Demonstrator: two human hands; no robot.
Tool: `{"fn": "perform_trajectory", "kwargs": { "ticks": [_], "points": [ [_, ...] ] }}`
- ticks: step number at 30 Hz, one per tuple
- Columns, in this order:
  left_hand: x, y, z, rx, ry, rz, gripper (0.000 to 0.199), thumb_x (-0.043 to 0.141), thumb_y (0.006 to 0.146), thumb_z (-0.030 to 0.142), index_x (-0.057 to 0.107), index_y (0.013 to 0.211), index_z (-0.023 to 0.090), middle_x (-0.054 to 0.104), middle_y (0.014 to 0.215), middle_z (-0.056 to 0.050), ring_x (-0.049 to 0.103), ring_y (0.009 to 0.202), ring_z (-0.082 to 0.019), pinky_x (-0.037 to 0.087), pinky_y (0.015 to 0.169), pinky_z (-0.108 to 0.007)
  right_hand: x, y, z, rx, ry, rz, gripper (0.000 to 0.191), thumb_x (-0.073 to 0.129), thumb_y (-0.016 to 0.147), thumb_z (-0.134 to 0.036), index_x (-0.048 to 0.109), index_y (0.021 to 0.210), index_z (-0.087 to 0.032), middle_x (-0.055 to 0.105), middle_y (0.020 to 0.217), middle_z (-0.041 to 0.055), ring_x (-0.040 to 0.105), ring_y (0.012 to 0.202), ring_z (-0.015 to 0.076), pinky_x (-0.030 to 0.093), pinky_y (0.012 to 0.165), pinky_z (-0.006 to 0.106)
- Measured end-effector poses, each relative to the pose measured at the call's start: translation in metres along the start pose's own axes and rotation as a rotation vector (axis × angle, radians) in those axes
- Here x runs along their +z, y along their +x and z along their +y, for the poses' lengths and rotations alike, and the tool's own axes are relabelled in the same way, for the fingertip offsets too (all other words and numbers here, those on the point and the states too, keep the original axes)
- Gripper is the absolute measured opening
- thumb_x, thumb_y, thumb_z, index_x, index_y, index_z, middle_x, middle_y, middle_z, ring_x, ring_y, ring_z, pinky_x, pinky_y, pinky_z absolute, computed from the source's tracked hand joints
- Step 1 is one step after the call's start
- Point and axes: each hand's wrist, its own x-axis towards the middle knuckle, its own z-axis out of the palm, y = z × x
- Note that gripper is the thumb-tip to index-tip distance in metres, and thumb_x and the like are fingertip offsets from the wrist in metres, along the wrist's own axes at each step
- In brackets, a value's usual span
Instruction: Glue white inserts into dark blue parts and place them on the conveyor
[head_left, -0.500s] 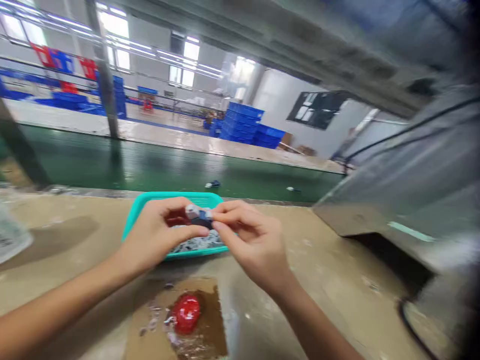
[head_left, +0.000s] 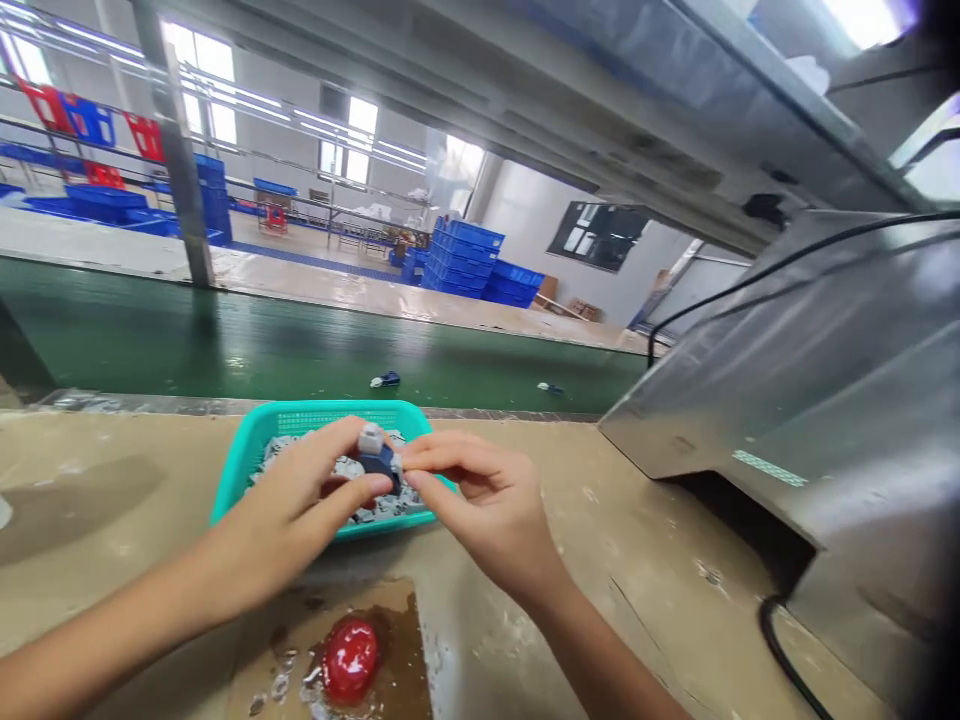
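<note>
My left hand (head_left: 315,500) grips a small dark blue and white plastic part (head_left: 379,465) between thumb and fingers. A white block forms its upper end. At the part's right side, the thumb and forefinger of my right hand (head_left: 480,490) pinch a small white piece (head_left: 398,464); whether that piece is joined to the part I cannot tell. Both hands are over a teal plastic basket (head_left: 244,450), which holds many small grey-white pieces (head_left: 281,447). The left hand hides part of the basket's contents.
A glossy red lump (head_left: 351,660) lies on a wet brown cardboard sheet (head_left: 405,640) near me. Beyond the basket runs a green conveyor belt (head_left: 315,350) carrying two similar blue-and-white parts (head_left: 386,380). A metal machine housing (head_left: 750,400) stands at right, with a black cable (head_left: 780,650).
My head view has shifted, so the scene sits further left and slightly lower. The blue and white part is tilted more steeply between my hands, which still hold it.
</note>
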Motion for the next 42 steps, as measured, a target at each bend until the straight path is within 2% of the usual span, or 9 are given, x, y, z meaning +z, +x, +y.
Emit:
{"fn": "perform_trajectory", "kwargs": {
  "ticks": [9,13,19,23,28,32,35,39,42],
  "points": [
    [-0.009,0.002,0.005,-0.099,-0.135,-0.240,0.011,0.050,0.078,0.029,0.053,0.079,0.019,0.060,0.082,0.000,0.056,0.079,-0.014,0.047,0.069,-0.024,-0.003,-0.002,-0.001,0.029,-0.071,-0.061,0.016,0.063,0.069,-0.007,0.069,0.073,-0.022,0.066,0.074,-0.0004,0.061,0.071,0.0128,0.050,0.065,0.023],
    [-0.015,0.005,0.004,-0.172,-0.147,-0.286,0.015,0.059,0.071,0.028,0.053,0.068,0.015,0.058,0.077,-0.002,0.056,0.077,-0.015,0.046,0.072,-0.026,-0.002,-0.003,-0.001,-0.025,-0.065,-0.142,0.014,0.062,0.070,-0.007,0.068,0.070,-0.020,0.063,0.075,0.0017,0.060,0.071,0.0135,0.049,0.062,0.024],
    [-0.018,0.005,0.010,-0.266,-0.384,-0.394,0.014,0.059,0.069,0.022,0.050,0.064,0.013,0.053,0.068,-0.001,0.055,0.068,-0.013,0.050,0.066,-0.029,-0.003,-0.008,-0.004,-0.170,-0.146,-0.223,0.018,0.059,0.072,-0.003,0.066,0.072,-0.019,0.061,0.075,0.0026,0.058,0.070,0.0133,0.047,0.062,0.025],
    [-0.023,0.004,0.017,-0.285,-0.387,-0.496,0.011,0.061,0.069,0.021,0.054,0.068,0.012,0.056,0.068,0.000,0.056,0.063,-0.010,0.048,0.065,-0.026,-0.003,-0.002,-0.006,0.079,0.180,-0.263,0.016,0.069,0.065,-0.011,0.067,0.074,-0.024,0.061,0.076,0.0003,0.058,0.072,0.0137,0.051,0.065,0.026],
    [-0.022,0.001,0.018,-0.263,-0.390,-0.548,0.013,0.060,0.070,0.023,0.060,0.080,0.014,0.058,0.068,-0.001,0.055,0.063,-0.010,0.044,0.064,-0.023,-0.006,0.002,-0.004,0.363,0.485,-0.371,0.053,0.074,0.062,-0.017,0.054,0.109,-0.031,0.056,0.100,0.0016,0.058,0.088,0.0161,0.054,0.071,0.028],
    [-0.013,-0.012,0.031,-0.332,-0.468,-0.539,0.013,0.061,0.070,0.022,0.059,0.079,0.013,0.057,0.067,-0.002,0.054,0.057,-0.008,0.042,0.056,-0.020,-0.008,-0.006,-0.012,0.387,0.552,-0.431,0.055,0.076,0.061,-0.023,0.052,0.109,-0.032,0.051,0.100,0.0016,0.058,0.084,0.0157,0.054,0.061,0.023],
    [-0.008,-0.015,0.044,-0.353,-0.602,-0.465,0.012,0.058,0.072,0.022,0.057,0.081,0.014,0.055,0.067,-0.001,0.051,0.055,-0.007,0.041,0.054,-0.019,-0.008,-0.005,-0.022,0.317,0.548,-0.362,0.054,0.074,0.062,-0.026,0.048,0.109,-0.033,0.050,0.099,0.0014,0.058,0.079,0.0140,0.054,0.062,0.023],
    [-0.021,0.009,0.037,-0.324,-0.761,-0.228,0.010,0.055,0.073,0.021,0.055,0.076,0.012,0.049,0.069,-0.001,0.046,0.059,-0.006,0.038,0.053,-0.016,-0.015,0.010,-0.010,0.249,0.312,-0.154,0.045,0.060,0.076,-0.028,0.038,0.116,-0.029,0.054,0.100,0.0044,0.059,0.079,0.0142,0.053,0.071,0.030],
    [-0.046,0.033,0.017,-0.385,-0.682,0.009,0.007,0.051,0.073,0.017,0.049,0.071,0.011,0.043,0.065,0.000,0.040,0.053,-0.004,0.033,0.049,-0.016,-0.026,0.020,0.019,0.311,0.026,-0.193,0.032,0.052,0.079,-0.027,0.047,0.109,-0.018,0.058,0.091,0.0065,0.060,0.079,0.0158,0.052,0.074,0.033]
  ]
}}
